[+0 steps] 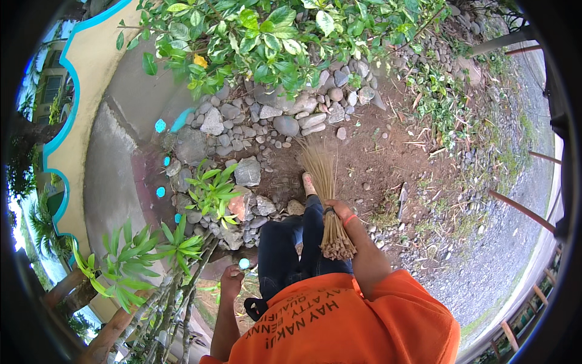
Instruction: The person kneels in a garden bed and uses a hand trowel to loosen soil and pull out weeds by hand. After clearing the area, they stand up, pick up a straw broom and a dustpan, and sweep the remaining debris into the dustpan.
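Note:
My right hand [339, 211] grips a bundle of thin dry sticks bound into a broom [324, 182]. Its bristle tips fan out on the bare soil [376, 158] near a bed of grey stones [267, 121]. An orange band circles that wrist. My left hand [231, 281] hangs loosely at my side with curled fingers and nothing in it, close to a small green plant [182, 242]. My dark trousers and one foot [309, 184] show between the hands, above my orange shirt.
A leafy bush [254, 36] overhangs the stones. A low concrete wall with a turquoise edge [79, 121] curves on the left. Weeds and dry leaves lie on the soil to the right, beside a gravel path [503, 242] and fence rails [521, 209].

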`<control>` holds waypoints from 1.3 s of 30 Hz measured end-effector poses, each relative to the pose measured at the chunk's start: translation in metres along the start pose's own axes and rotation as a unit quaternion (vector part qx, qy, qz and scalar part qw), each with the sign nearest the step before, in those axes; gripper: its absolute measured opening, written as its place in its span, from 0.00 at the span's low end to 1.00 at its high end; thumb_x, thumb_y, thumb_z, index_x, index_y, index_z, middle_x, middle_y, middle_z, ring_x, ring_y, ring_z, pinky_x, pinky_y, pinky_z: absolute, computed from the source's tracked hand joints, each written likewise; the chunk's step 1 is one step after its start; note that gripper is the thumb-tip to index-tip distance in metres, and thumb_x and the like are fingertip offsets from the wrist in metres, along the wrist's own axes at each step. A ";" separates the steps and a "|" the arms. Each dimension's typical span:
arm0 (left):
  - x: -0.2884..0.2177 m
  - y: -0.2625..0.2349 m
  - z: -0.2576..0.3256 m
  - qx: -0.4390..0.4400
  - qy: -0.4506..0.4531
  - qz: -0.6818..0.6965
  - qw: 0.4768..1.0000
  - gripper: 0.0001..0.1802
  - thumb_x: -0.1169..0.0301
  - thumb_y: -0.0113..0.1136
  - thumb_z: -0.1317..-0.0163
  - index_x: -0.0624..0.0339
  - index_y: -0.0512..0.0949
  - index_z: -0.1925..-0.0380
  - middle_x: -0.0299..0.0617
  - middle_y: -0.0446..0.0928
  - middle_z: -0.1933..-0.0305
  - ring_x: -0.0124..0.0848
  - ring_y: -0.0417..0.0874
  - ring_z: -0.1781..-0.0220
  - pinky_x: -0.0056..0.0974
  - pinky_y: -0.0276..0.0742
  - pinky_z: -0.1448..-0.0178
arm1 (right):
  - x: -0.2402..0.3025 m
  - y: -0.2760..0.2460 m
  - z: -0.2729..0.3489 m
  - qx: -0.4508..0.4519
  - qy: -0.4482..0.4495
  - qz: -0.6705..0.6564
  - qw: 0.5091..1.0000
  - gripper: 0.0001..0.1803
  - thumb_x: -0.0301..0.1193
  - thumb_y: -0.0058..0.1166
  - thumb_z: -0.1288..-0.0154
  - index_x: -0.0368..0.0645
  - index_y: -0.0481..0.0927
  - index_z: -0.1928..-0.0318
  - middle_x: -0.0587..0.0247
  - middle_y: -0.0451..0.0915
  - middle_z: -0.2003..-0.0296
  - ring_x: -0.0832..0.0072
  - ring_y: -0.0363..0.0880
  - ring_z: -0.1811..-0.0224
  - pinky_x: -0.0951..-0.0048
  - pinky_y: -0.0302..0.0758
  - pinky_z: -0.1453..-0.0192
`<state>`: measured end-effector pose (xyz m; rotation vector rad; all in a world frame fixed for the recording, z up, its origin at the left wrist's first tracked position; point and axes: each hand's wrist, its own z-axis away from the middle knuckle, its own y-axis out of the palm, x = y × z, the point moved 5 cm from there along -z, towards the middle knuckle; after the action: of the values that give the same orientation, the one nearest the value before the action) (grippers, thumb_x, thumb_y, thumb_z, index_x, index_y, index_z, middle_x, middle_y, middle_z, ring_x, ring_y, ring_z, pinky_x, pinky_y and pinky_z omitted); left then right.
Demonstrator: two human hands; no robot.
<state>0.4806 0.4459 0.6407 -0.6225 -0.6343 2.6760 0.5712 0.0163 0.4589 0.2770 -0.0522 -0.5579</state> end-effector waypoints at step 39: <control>-0.237 -0.060 -0.163 0.166 0.150 -0.223 0.949 0.19 0.79 0.56 0.43 0.69 0.73 0.49 0.39 0.80 0.66 0.24 0.77 0.68 0.29 0.73 0.61 | -0.082 -0.151 0.057 -0.288 -0.130 0.123 0.941 0.36 0.41 0.63 0.45 0.42 0.71 0.36 0.48 0.80 0.48 0.61 0.80 0.47 0.65 0.74 0.41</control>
<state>0.7733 0.4587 0.6185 -0.6766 -0.1989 2.1375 0.4165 -0.0771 0.4748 -0.3740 -0.1734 -0.3361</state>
